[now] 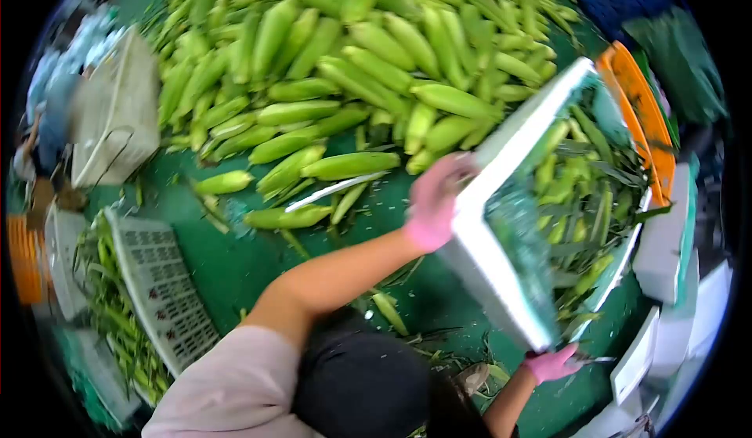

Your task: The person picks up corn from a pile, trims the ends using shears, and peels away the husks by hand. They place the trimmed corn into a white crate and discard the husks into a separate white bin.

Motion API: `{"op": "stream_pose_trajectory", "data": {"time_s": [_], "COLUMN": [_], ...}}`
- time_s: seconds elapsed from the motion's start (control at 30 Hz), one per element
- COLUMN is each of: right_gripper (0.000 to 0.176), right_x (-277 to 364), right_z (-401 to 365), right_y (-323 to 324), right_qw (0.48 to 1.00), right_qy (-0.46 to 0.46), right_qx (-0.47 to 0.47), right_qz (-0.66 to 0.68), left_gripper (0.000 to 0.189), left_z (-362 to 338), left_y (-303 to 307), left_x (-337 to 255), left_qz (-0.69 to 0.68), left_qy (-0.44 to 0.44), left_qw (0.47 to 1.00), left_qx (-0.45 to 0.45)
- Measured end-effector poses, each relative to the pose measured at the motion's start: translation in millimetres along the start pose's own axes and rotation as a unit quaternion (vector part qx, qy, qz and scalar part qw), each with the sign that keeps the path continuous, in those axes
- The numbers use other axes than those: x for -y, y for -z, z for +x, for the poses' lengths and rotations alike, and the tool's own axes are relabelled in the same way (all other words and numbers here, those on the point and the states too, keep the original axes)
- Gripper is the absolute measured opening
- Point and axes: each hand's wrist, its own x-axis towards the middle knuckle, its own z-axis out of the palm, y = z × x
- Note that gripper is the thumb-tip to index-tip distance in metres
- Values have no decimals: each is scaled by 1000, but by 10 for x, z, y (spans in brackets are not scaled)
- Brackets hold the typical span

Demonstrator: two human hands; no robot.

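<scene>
My left hand (439, 203), in a pink glove, is closed on the near upper corner of a white foam box (489, 262). My right hand (552, 364), also pink-gloved, grips the box's lower corner. A thin shiny object (599, 360) sticks out beside its fingers; I cannot make out what it is. The box is tilted. Inside it lie a clear greenish plastic liner (517, 230) and many green corn husks and leaves (576, 195). A large heap of corn in husk (352, 70) covers the floor beyond my left hand.
To the left stand a perforated crate (160, 281) with husks beside it and a tall whitish bin (117, 109). An orange crate (638, 117) and white foam boxes (666, 242) line the right side. Loose cobs and a white strip (337, 190) lie on the green floor (235, 262).
</scene>
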Motion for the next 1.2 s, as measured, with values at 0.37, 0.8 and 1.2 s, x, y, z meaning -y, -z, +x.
{"op": "stream_pose_trajectory", "data": {"time_s": [0.37,0.8,1.2], "right_gripper": [49,53,33], "right_x": [-386,38,1144], "right_z": [1514,1290,365], "right_y": [-741,-834,-147], "right_qw": [830,824,813], "right_qy": [339,316,338], "right_qx": [311,331,443], "right_qz": [-317,-335,-169], "left_gripper": [64,44,38], "left_z": [-342,-3059,-3843], "left_y": [1886,4566,2404], "left_x": [-866,-3137,-3274], "left_qz": [444,691,691], "left_qy": [120,484,360], "left_qw": [878,443,623], "left_qx": [-129,-304,-71]}}
